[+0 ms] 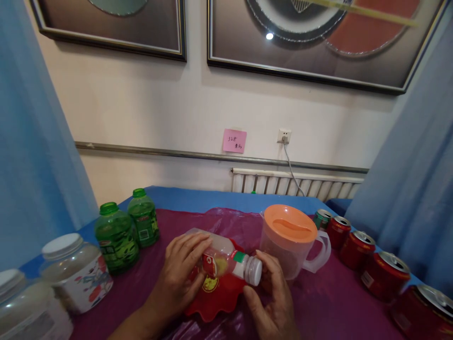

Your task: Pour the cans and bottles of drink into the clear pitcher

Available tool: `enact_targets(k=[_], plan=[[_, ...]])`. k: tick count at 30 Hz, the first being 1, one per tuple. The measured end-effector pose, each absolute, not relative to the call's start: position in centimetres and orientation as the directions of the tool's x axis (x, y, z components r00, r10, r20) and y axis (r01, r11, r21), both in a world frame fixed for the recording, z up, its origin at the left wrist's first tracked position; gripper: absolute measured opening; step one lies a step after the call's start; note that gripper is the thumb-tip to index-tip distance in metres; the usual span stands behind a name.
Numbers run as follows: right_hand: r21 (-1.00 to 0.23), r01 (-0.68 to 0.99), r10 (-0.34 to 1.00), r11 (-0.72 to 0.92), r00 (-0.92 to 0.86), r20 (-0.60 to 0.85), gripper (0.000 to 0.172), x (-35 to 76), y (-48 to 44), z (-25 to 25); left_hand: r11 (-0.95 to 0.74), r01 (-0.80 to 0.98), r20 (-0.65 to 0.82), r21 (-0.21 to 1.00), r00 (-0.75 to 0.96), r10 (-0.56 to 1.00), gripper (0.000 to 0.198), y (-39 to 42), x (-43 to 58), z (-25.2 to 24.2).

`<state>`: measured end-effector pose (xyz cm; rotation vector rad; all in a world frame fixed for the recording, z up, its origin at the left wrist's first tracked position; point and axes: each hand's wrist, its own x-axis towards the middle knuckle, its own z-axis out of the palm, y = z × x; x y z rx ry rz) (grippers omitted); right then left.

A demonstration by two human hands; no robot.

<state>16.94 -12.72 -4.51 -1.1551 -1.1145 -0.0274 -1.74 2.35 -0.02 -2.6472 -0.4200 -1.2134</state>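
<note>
A small clear plastic bottle (221,255) with a red label and white cap lies tilted on its side, cap pointing right. My left hand (177,278) wraps round its body from the left. My right hand (272,297) sits below the cap, thumb and fingers curled at the white cap (253,270). Both hands hover over a red scalloped plate (212,302) on the maroon table cover (329,307).
A clear jug with an orange lid (290,238) stands just right of the bottle. Several red cans (357,248) line the right edge. Two green bottles (118,236) and two white-lidded jars (76,271) stand at left. Blue curtains hang on both sides.
</note>
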Motion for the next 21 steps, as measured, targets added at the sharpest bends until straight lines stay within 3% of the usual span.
enact_targets(k=[10, 16, 21], plan=[[-0.749, 0.481, 0.557, 0.456, 0.502, 0.662, 0.035, 17.1, -12.68, -4.63, -0.946, 0.323, 0.775, -0.032, 0.606, 0.18, 0.051, 1.94, -1.39, 0.0], [-0.655, 0.598, 0.555, 0.461, 0.382, 0.739, 0.041, 17.71, -12.76, -4.21, -0.938, 0.346, 0.777, 0.007, 0.588, 0.223, 0.047, 2.09, -1.34, -0.16], [-0.704, 0.553, 0.531, 0.446, 0.469, 0.705, 0.039, 16.96, -12.92, -3.96, -0.938, 0.348, 0.775, 0.017, 0.588, 0.232, 0.049, 2.19, -1.36, -0.2]])
